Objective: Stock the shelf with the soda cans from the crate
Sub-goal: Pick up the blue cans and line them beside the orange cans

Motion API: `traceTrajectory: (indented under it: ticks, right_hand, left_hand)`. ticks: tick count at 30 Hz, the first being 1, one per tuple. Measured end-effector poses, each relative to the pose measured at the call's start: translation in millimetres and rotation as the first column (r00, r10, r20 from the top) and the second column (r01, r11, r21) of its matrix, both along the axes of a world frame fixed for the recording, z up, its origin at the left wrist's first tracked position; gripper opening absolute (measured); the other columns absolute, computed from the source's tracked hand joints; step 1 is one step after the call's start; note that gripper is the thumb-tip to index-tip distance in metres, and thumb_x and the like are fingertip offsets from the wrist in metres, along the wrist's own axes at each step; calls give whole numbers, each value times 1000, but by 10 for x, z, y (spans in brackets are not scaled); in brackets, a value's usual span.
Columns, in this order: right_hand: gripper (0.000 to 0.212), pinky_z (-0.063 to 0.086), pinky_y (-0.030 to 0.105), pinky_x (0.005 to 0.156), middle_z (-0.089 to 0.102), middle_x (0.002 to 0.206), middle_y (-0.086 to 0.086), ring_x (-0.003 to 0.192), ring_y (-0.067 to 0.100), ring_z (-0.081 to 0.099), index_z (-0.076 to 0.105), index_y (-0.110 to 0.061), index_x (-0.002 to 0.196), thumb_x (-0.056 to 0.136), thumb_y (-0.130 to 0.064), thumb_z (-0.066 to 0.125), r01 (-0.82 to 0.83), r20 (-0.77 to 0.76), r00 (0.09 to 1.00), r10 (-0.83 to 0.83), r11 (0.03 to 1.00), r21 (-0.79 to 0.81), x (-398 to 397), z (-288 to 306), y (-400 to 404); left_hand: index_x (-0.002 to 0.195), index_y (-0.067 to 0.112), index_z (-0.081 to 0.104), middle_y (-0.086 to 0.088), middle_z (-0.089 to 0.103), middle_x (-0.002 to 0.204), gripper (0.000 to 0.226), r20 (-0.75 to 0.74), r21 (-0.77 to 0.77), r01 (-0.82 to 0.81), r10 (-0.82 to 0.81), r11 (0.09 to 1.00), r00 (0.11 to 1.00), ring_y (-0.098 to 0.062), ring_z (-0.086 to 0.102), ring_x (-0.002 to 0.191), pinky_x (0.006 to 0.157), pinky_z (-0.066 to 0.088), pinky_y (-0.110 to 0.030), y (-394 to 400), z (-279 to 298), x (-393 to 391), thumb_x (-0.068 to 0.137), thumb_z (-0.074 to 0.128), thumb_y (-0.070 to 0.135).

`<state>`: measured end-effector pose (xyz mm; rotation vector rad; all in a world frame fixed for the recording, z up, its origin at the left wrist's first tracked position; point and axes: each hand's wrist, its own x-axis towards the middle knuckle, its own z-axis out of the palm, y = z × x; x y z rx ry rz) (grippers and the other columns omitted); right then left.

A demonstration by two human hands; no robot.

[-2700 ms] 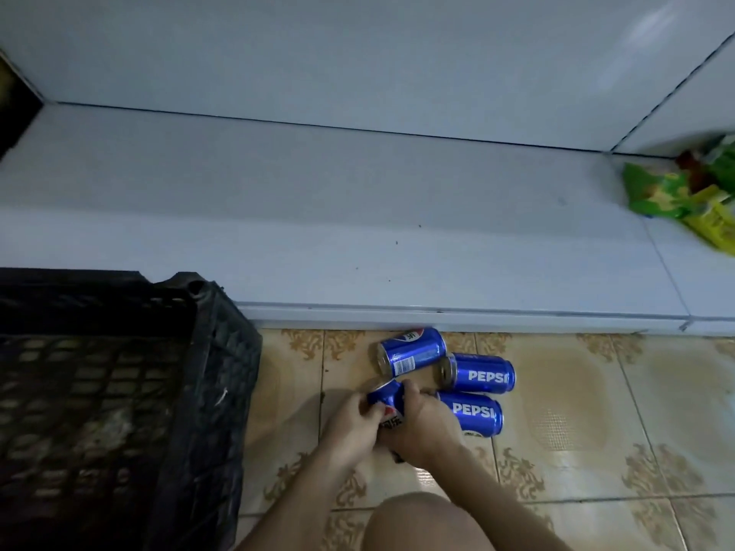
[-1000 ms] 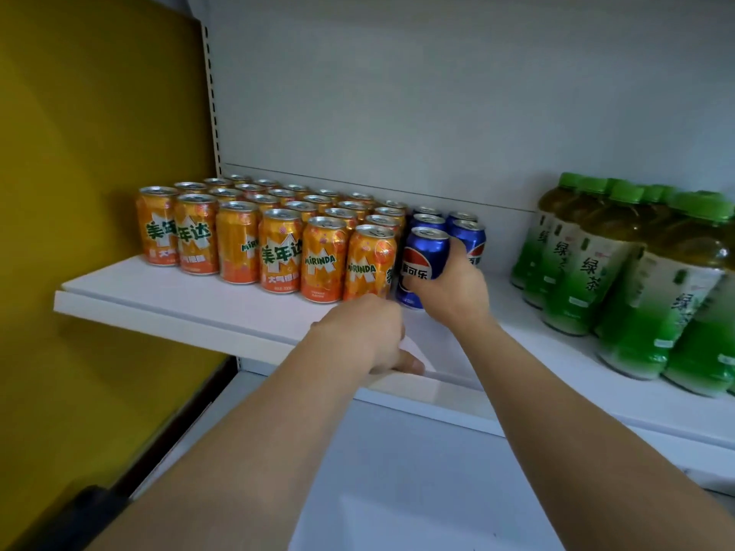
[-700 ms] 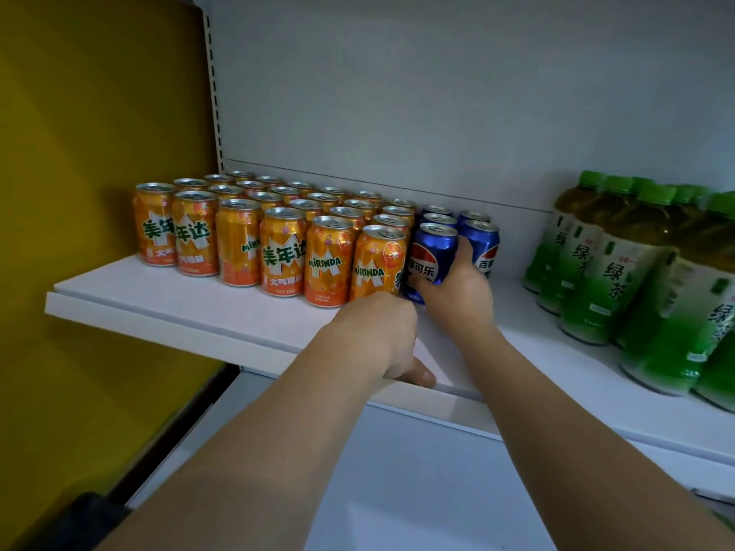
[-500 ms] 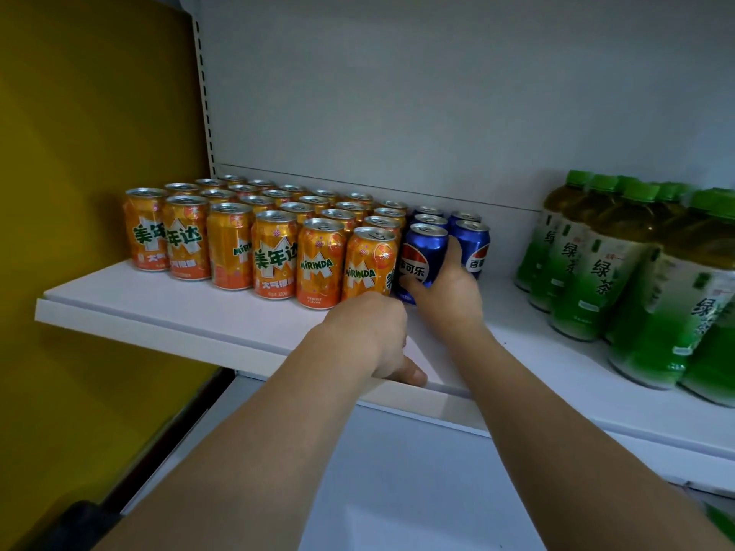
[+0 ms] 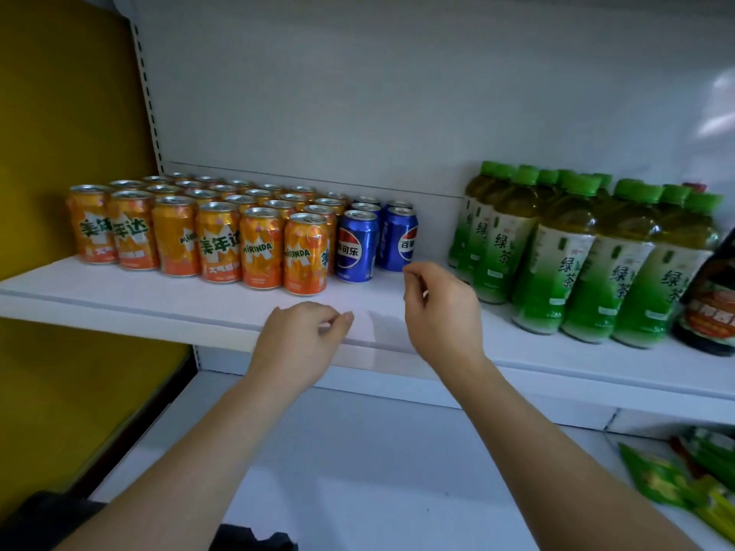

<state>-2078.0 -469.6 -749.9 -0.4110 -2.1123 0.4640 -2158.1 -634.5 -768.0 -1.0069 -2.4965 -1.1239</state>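
- The blue soda cans (image 5: 374,236) stand upright on the white shelf (image 5: 199,300), in two short rows going back.
- The front blue can (image 5: 356,245) touches the orange cans (image 5: 207,228) on its left side.
- The other front blue can (image 5: 399,238) stands just beside it on the right.
- The orange cans fill the left part of the shelf in neat rows.
- The right hand (image 5: 441,312) hangs in the air near the blue cans, not touching them. Its fingers are loosely curled and it holds nothing.
- The left hand (image 5: 298,344) is at the front edge of the shelf. Its fingers are curled in, thumb and finger close together, and it holds nothing.
- The two hands are apart.
- Green tea bottles (image 5: 576,248) stand on the right of the shelf, well apart from the cans.
- A dark bottle (image 5: 712,304) stands at the far right.
- Green snack bags (image 5: 692,479) lie on the lower shelf.
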Motion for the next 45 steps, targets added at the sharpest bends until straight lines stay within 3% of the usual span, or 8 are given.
traceTrajectory:
  ticks: [4, 8, 13, 25, 31, 36, 40, 45]
  right_hand:
    - [27, 45, 17, 73, 70, 90, -5, 74, 7, 57, 68, -16, 116, 97, -11, 49, -51, -144, 989, 37, 994, -94, 634, -226, -50]
    - [30, 42, 13, 70, 68, 89, -7, 75, 3, 56, 68, -12, 104, 89, -11, 43, 5, -83, 996, -22, 981, -195, 1214, -889, 113]
    - [32, 50, 30, 77, 69, 98, -5, 85, 9, 61, 67, -18, 106, 87, 0, 48, 220, 281, 953, -117, 904, -368, 1966, -2152, 416]
    - [41, 50, 35, 80, 63, 111, 10, 99, 28, 63, 54, -12, 116, 94, -47, 56, 769, 907, 409, 101, 498, -402, 3198, -4621, 149]
    - [34, 42, 22, 61, 62, 101, 4, 81, 13, 57, 50, -16, 104, 87, -37, 71, 766, 811, 585, 11, 319, -557, 3278, -4980, -2]
    - [46, 44, 27, 53, 60, 81, 2, 65, 15, 59, 47, -14, 96, 78, -38, 82, 709, 688, 705, -173, 175, -683, 3259, -4977, -95]
    - [49, 57, 49, 67, 65, 83, 7, 72, 28, 66, 43, -36, 84, 60, -52, 83, 601, 563, 799, -210, 297, -742, 3202, -4918, -250]
    - [60, 55, 24, 72, 65, 100, -11, 86, 4, 66, 50, -40, 102, 58, -37, 92, 466, 427, 883, -196, 477, -745, 2964, -4434, -248]
  left_hand:
    - [80, 13, 60, 3, 62, 72, 30, -45, 299, 122, -114, 946, 992, -20, 60, 72, 67, 46, -37, 219, -250, 694, 99, 50, 33]
    - [98, 20, 62, 7, 64, 72, 17, 255, 85, 335, -346, 938, 903, -19, 64, 77, 71, 49, -31, 514, -974, 1111, 103, 46, 19]
    - [102, 28, 61, 9, 70, 85, 27, 640, -171, 432, -233, 886, 732, -16, 66, 86, 77, 52, -26, 649, -2133, 1253, 100, 41, 11]
    - [83, 22, 61, 1, 62, 85, 20, 911, -320, 687, 13, 652, 412, -18, 59, 72, 65, 39, -25, 790, -4339, 2253, 99, 49, 26]
    - [143, 22, 46, 3, 62, 125, 46, 978, -164, 627, 40, 762, 207, -17, 60, 114, 97, 46, -31, 796, -4761, 2654, 98, 54, 20]
    - [148, 21, 38, 4, 60, 118, 65, 964, -159, 491, 27, 856, 265, -9, 61, 99, 75, 49, -19, 860, -4821, 2718, 88, 63, 13]
    - [142, 19, 47, 7, 58, 113, 67, 960, -112, 535, -48, 837, 276, -7, 56, 97, 64, 40, -3, 838, -4825, 2668, 82, 69, 0]
    - [127, 15, 56, 4, 68, 117, 75, 921, -52, 612, -199, 790, 335, -12, 67, 108, 88, 53, -16, 861, -4627, 2510, 61, 91, 12]
